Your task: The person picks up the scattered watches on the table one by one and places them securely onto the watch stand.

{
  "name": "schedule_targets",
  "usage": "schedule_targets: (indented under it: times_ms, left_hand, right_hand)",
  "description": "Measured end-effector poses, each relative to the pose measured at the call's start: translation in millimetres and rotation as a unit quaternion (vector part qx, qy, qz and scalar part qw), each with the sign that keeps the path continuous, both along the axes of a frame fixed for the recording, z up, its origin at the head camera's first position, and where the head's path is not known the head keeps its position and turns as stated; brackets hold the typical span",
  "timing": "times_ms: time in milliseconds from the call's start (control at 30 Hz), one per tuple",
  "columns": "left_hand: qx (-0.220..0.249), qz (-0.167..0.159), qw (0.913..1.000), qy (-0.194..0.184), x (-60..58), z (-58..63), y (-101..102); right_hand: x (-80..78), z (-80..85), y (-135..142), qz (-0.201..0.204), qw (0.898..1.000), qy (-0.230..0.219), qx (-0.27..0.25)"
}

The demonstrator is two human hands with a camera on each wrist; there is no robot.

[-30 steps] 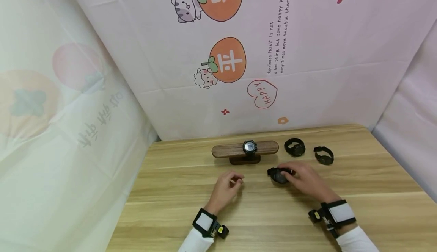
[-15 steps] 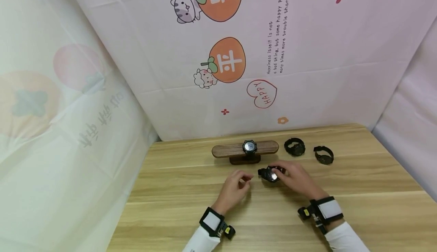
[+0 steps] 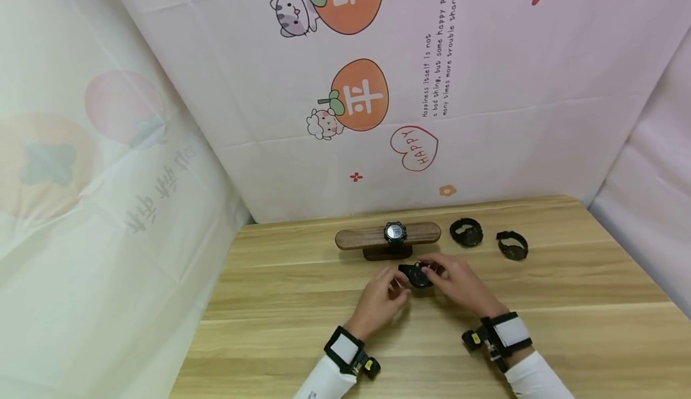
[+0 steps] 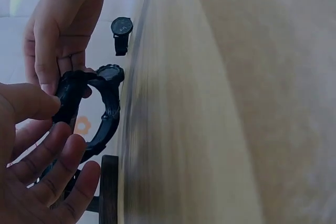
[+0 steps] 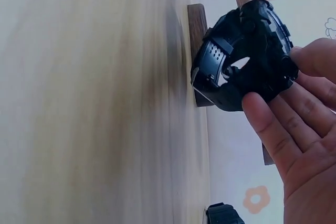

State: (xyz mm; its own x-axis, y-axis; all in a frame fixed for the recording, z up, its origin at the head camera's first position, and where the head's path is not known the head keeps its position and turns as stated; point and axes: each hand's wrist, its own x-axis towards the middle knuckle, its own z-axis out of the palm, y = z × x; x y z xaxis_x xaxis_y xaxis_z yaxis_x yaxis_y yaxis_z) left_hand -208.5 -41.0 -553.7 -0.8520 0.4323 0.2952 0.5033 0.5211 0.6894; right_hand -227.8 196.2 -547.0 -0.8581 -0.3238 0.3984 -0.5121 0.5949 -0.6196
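My right hand (image 3: 459, 283) holds a black wristwatch (image 3: 417, 275) just in front of the wooden watch stand. Its thumb lies on the case side and its fingers on the other side, as the right wrist view shows; the watch's strap (image 5: 212, 59) is closed into a loop. Close by on the left is my left hand (image 3: 379, 301), fingers loosely bent, the fingertips right at the strap; whether they touch it I cannot tell. In the left wrist view the left fingers (image 4: 65, 166) spread below the watch. Another black watch (image 3: 395, 233) sits on the stand (image 3: 361, 238).
Two more black watches, one (image 3: 467, 234) nearer the stand and one (image 3: 513, 248) farther right, lie on the wood-grain table (image 3: 270, 309). A printed white cloth (image 3: 486, 147) hangs behind the table's back edge, with more cloth at the sides.
My right hand has carried the watch leftward to just in front of the stand. My left hand has moved right toward it, and the gap between them has nearly gone.
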Motion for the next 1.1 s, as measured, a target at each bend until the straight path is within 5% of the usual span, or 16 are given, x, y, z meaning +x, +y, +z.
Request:
schedule_targets:
  times_ms: [467, 800, 1100]
  left_hand:
    - [0.012, 0.001, 0.9999, 0.002, 0.2, -3.3, 0.5]
    - [0.015, 0.014, 0.9998, -0.005, -0.3, -2.9, 1.5]
    - [0.024, 0.038, 0.9989, -0.01, -3.2, -4.9, 0.1]
  right_hand:
    - [5.0, -0.5, -6.7, 0.021, 0.997, -0.051, -0.048]
    - [7.3, -2.1, -12.6, 0.035, 0.985, -0.124, -0.118]
    - [10.8, -0.7, -11.0, 0.06, 0.986, -0.116, -0.104]
